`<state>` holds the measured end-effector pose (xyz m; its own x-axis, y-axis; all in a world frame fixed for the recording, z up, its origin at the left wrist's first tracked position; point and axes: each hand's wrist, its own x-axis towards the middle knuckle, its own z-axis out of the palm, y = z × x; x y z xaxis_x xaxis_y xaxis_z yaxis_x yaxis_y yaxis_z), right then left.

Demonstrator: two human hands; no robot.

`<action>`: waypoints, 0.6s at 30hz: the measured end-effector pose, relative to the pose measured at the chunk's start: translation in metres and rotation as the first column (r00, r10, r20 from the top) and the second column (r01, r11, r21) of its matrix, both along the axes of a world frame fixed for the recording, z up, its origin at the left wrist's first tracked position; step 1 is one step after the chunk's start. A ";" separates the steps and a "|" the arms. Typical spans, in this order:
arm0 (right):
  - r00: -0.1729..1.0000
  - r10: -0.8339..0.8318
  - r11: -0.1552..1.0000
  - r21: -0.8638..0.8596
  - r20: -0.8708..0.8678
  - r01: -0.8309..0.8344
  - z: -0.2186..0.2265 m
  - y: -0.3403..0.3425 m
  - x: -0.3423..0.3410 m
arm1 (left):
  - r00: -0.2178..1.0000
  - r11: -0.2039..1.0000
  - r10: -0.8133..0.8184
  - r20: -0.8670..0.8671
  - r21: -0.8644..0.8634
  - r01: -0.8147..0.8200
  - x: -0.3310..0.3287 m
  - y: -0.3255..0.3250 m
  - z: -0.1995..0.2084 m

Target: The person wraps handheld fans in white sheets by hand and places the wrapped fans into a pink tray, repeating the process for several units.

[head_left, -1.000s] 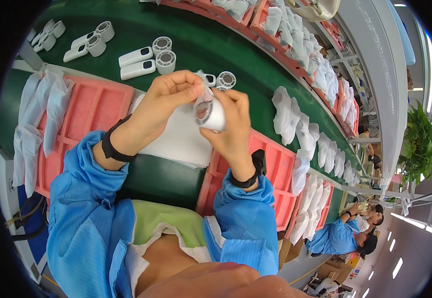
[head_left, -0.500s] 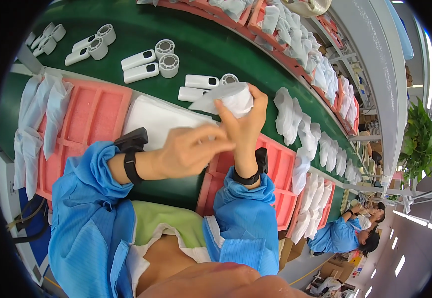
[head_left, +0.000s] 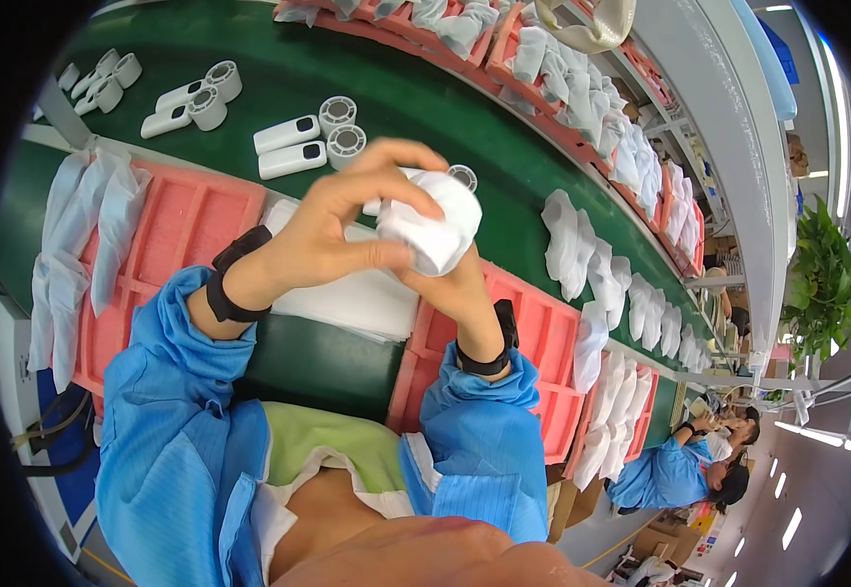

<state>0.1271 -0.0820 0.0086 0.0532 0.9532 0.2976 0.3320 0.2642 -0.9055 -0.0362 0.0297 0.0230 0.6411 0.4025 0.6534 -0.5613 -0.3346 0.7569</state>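
One long green work surface (head_left: pixel 401 98) before us, pink trays (head_left: pixel 171 215) left and right, a white sheet stack (head_left: pixel 357 305) between them, our left hand (head_left: pixel 322 235) and right hand (head_left: pixel 464 292) gripping a white-wrapped piece (head_left: pixel 453 220) above the surface, right fingertips apparently hidden behind it.

A leafy green plant (head_left: pixel 811 279) fills the right side, near a pale grey beam (head_left: pixel 734 127) at upper right. A co-worker in blue (head_left: pixel 662 475) and bright tube lights (head_left: pixel 791 528) appear lower right; dark cables (head_left: pixel 53 470), lower left.
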 end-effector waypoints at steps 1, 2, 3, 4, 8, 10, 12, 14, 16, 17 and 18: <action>1.000 0.003 1.000 0.001 0.000 -0.003 -0.006 0.000 0.005 | 1.000 1.000 0.003 0.000 0.001 -0.003 -0.001 0.000 -0.002; 0.979 -0.118 0.993 0.009 0.167 0.118 -0.012 0.001 0.013 | 0.975 0.976 0.218 -0.029 0.007 -0.218 -0.002 -0.001 -0.004; 0.916 -0.234 0.971 0.037 0.327 0.235 -0.017 0.001 0.022 | 0.905 0.906 0.423 -0.054 0.019 -0.422 -0.001 -0.002 -0.007; 0.811 -0.342 0.935 0.084 0.475 0.345 -0.017 0.002 0.025 | 0.793 0.796 0.605 -0.075 0.034 -0.604 0.000 -0.004 -0.009; 0.612 -0.514 0.854 0.290 0.601 0.433 -0.019 0.003 0.005 | 0.830 0.829 0.557 0.029 -0.074 -0.554 0.017 -0.025 -0.021; 0.614 -0.495 0.863 0.265 0.615 0.430 -0.014 0.001 -0.001 | 0.824 0.824 0.566 0.038 0.005 -0.566 0.015 -0.024 -0.020; 0.624 -0.448 0.884 0.210 0.641 0.418 -0.011 -0.001 -0.005 | 0.807 0.793 0.588 0.054 0.163 -0.588 0.012 -0.022 -0.017; 0.655 -0.456 0.880 0.196 0.603 0.432 -0.010 -0.003 -0.004 | 0.801 0.782 0.597 0.037 0.194 -0.592 0.011 -0.025 -0.014; 0.712 -0.469 0.875 0.166 0.523 0.455 -0.006 -0.005 -0.002 | 0.784 0.757 0.621 0.004 0.256 -0.601 0.010 -0.027 -0.011; 0.711 -0.470 0.874 0.166 0.522 0.456 -0.004 -0.006 -0.002 | 0.785 0.759 0.619 0.003 0.256 -0.599 0.010 -0.026 -0.009; 0.796 -0.417 0.904 0.106 0.440 0.415 -0.001 -0.008 -0.002 | 0.771 0.747 0.637 -0.002 0.249 -0.616 0.009 -0.022 -0.007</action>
